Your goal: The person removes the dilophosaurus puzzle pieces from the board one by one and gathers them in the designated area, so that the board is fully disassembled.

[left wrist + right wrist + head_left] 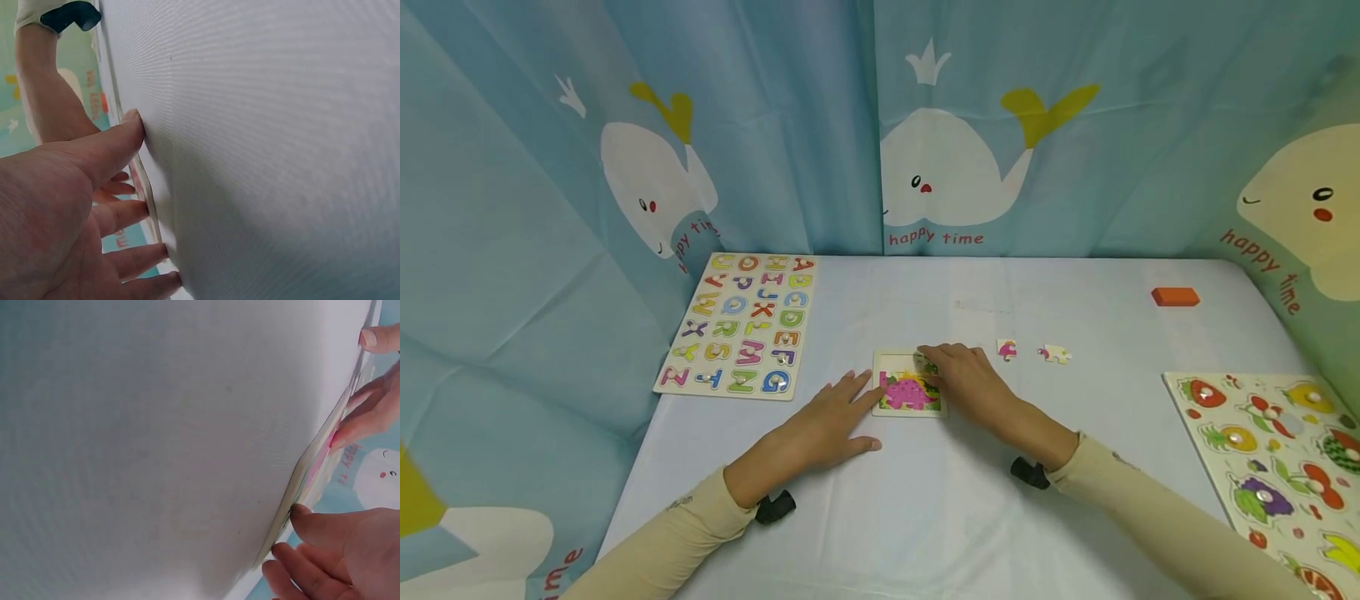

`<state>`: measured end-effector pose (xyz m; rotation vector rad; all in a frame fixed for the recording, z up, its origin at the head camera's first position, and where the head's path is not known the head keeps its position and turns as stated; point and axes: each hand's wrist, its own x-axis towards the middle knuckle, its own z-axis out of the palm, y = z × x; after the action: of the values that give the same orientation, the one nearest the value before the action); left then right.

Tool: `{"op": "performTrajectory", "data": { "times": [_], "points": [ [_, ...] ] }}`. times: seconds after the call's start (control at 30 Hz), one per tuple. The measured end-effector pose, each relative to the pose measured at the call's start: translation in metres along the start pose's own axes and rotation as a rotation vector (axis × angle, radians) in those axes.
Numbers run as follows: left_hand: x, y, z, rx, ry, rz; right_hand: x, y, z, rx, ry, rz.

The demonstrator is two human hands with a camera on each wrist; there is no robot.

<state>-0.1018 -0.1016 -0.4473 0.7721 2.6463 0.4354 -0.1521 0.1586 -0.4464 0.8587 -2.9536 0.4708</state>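
Note:
A small square jigsaw board (910,414) with a pale frame lies mid-table. It shows a pink dinosaur (907,393), and the upper left of its tray is bare. My left hand (831,421) rests at the board's left edge, fingers spread and nearly straight, the index fingertip touching the frame. At the upper right corner, my right hand (973,387) pinches a green puzzle piece (927,365) between thumb and fingers, partly hidden by the hand. In the right wrist view, the thumb (325,528) lies over the board's edge. Two loose puzzle pieces, one pink (1007,349) and one pale yellow (1056,354), lie to the right.
An alphabet board (735,325) lies at the left of the white-covered table (880,517). A fruit board (1262,467) is at the right edge, and an orange block (1176,297) sits at the back right. Blue whale-print curtains (820,125) surround the table.

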Motion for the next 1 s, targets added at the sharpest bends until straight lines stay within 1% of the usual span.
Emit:
{"op": "performTrajectory", "data": {
  "times": [0.1, 0.17, 0.27, 0.4, 0.5, 0.7, 1.0],
  "points": [
    [-0.001, 0.000, 0.000, 0.001, 0.000, -0.004, 0.002, 0.000, 0.000, 0.004, 0.002, -0.002],
    [-0.001, 0.000, 0.000, 0.000, 0.000, -0.005, 0.004, 0.000, -0.001, 0.003, -0.011, 0.002],
    [-0.001, -0.001, 0.000, 0.000, -0.004, -0.004, 0.008, 0.000, -0.003, 0.010, -0.052, 0.018],
    [-0.001, -0.001, 0.000, 0.000, -0.003, 0.003, 0.012, 0.002, -0.007, 0.057, -0.124, 0.044],
    [-0.001, 0.000, -0.001, 0.001, -0.001, 0.004, 0.014, 0.003, -0.009, 0.077, -0.156, 0.036],
    [-0.001, -0.001, -0.001, 0.006, 0.001, 0.002, 0.015, 0.007, -0.009, 0.081, -0.160, 0.005],
    [-0.002, 0.000, -0.001, -0.003, 0.007, 0.011, 0.015, 0.011, -0.008, 0.124, -0.185, 0.015]
  ]
}}
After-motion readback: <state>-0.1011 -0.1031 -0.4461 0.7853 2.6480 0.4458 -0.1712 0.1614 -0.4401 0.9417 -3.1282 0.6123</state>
